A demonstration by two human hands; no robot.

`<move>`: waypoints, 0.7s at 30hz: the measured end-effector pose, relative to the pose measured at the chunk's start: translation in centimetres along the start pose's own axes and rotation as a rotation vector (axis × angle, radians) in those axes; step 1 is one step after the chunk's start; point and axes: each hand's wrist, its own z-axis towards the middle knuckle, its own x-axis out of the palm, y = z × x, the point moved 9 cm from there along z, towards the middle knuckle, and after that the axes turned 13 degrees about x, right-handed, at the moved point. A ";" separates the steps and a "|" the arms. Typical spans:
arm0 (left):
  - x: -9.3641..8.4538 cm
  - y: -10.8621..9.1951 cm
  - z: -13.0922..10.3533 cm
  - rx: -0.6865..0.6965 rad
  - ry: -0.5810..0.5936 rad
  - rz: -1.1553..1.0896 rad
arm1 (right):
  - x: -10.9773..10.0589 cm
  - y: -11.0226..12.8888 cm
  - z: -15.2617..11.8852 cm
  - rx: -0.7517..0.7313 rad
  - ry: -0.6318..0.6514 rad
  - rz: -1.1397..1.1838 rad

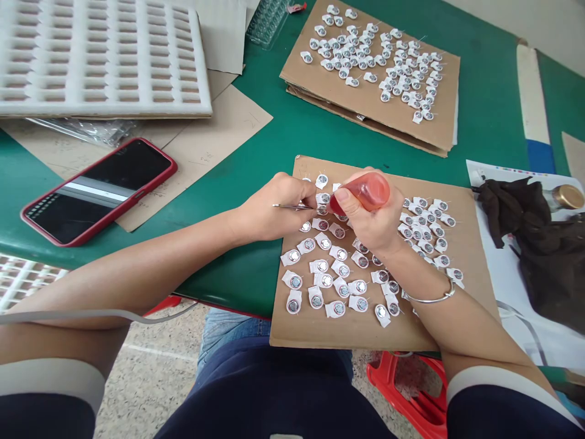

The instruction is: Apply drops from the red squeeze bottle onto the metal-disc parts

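Observation:
A brown cardboard sheet (315, 329) lies at the table's front edge, with many small round silver pieces on white paper tabs (322, 266) spread over it. Above its upper left part, my left hand (278, 207) is closed on thin metal tweezers (287, 207), whose tip is near one of the round pieces. My right hand (377, 219) grips a red translucent bottle (371, 190), tilted with its narrow end down and left towards the same pieces. The fingers partly hide the bottle's tip and the pieces under it.
Behind is a second cardboard stack (315, 91) bearing similar pieces. At left, a red-cased phone (98, 192) lies below a white slotted tray (203, 67). Dark cloth (553, 262) and a gold-capped bottle (568, 197) sit at right. A red stool (411, 390) stands beneath.

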 end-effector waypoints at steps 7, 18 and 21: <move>0.1 0.2 -0.1 -0.033 0.013 -0.012 | 0.0 -0.1 0.0 0.012 0.002 0.026; -1.7 1.9 -0.2 -0.204 -0.171 -0.141 | -2.6 -1.7 1.8 0.371 -0.119 0.560; -2.6 1.1 -0.1 -0.170 -0.180 -0.168 | -4.0 -1.9 2.5 0.395 -0.182 0.591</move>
